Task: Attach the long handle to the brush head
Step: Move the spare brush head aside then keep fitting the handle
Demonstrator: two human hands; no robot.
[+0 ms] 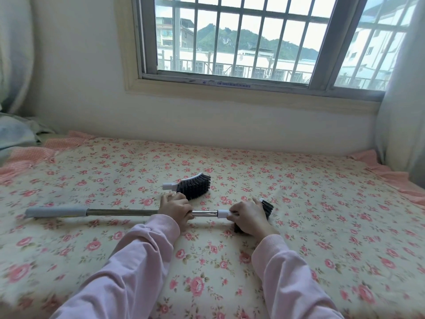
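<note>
The long handle (119, 212) lies across the flowered bedspread (322, 203), its metal end meeting the white collar (223, 213) of the brush head (266, 207). I have my left hand (176, 207) clamped round the shaft and my right hand (247, 215) closed over the head, so I judge I am at the joining step. Next comes a straight push or twist; I cannot tell whether it is seated. A second brush head (192, 186) lies just beyond my left hand, clear of the joint.
</note>
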